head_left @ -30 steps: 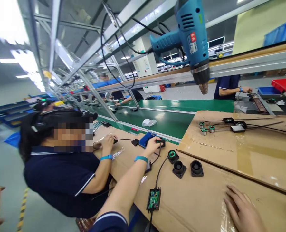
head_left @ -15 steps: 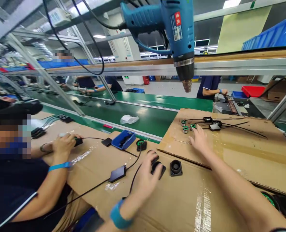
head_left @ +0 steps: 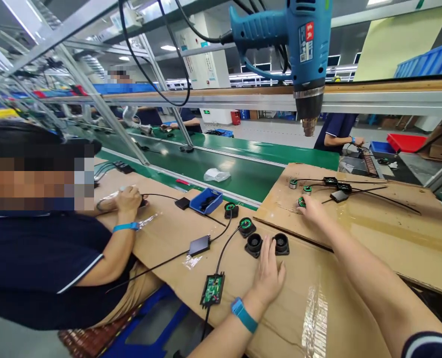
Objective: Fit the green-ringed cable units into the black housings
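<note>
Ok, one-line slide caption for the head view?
Left hand rests by two black housings; right hand reaches a green-topped part under a hanging heat gun.

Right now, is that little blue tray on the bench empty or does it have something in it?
Not empty. The blue tray sits upright on the cardboard, and dark parts show inside it; what they are is too small to tell.

Two black square housings (head_left: 254, 244) mid-frame, three small green-topped round parts (head_left: 293, 183) right of centre, one hanging blue heat gun (head_left: 299, 44) up top.
</note>
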Motion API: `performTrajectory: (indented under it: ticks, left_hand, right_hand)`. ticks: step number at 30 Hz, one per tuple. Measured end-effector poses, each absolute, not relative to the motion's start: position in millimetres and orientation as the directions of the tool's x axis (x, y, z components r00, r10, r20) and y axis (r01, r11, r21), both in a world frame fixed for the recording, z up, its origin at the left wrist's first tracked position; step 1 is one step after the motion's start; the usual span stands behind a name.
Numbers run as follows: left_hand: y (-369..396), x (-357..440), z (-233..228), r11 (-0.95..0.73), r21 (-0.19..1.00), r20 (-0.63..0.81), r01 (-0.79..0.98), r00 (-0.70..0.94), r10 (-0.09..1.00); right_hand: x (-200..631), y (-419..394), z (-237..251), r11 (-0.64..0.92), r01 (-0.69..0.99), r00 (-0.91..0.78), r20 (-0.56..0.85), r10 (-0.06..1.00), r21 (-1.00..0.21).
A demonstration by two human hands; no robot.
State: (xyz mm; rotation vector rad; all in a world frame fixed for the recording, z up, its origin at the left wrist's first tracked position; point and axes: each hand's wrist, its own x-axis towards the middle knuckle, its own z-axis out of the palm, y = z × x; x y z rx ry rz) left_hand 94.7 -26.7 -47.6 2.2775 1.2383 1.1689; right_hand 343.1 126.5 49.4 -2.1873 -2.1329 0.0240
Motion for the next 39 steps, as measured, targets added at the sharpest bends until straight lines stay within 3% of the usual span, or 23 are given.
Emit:
performTrajectory:
  ticks: [4,8,11,14,17,22,31,34,39]
  left_hand:
    - [-18.4,107.5,-44.6,-0.599,0.593,0.512,0.538,0.323,0.796]
    - [-0.4,130.3,-26.6,-0.453,0.666,0.39,0.593,0.24,0.889]
    - [4.7,136.2,-14.2,-0.373,0.714,0.272,0.593,0.256,0.928]
    - [-11.5,126.7,-12.9,-0.444,0.78,0.295,0.441,0.366,0.882]
    - [-42.0,110.4,-18.4,-0.467,0.836,0.346,0.288,0.383,0.856]
    - [-70.7,91.9,-24.2,-0.361,0.89,0.256,0.276,0.351,0.9]
    - [-74.6,92.8,-35.8,-0.242,0.936,0.183,0.254,0.236,0.954]
    - [-72.1,92.5,-38.1,-0.29,0.928,0.224,0.232,0.273,0.936]
    - [-74.4,89.7,-36.0,-0.513,0.827,0.414,0.228,0.371,0.832]
  right_hand:
    - [336.9,47.6,70.6,-0.065,0.994,0.068,0.031,0.997,-0.09]
    - [311.8,-35.3,75.9,-0.028,0.984,0.028,-0.002,1.0,-0.176]
    - [295.6,-88.3,50.3,-0.055,0.983,0.035,-0.115,0.993,-0.177]
    - [289.0,-123.4,11.7,-0.08,0.979,0.044,-0.189,0.981,-0.189]
    - [291.4,-140.1,-15.7,-0.051,0.962,0.022,-0.109,0.994,-0.269]
    - [303.6,-140.7,-28.3,0.105,0.889,-0.108,0.017,0.994,-0.445]
    - [282.8,-143.9,11.2,0.009,0.852,-0.018,-0.012,1.0,-0.524]
    - [275.8,-143.6,22.4,0.022,0.799,0.078,0.14,0.987,-0.601]
    - [259.9,-149.5,23.5,0.222,0.732,0.11,0.433,0.895,-0.644]
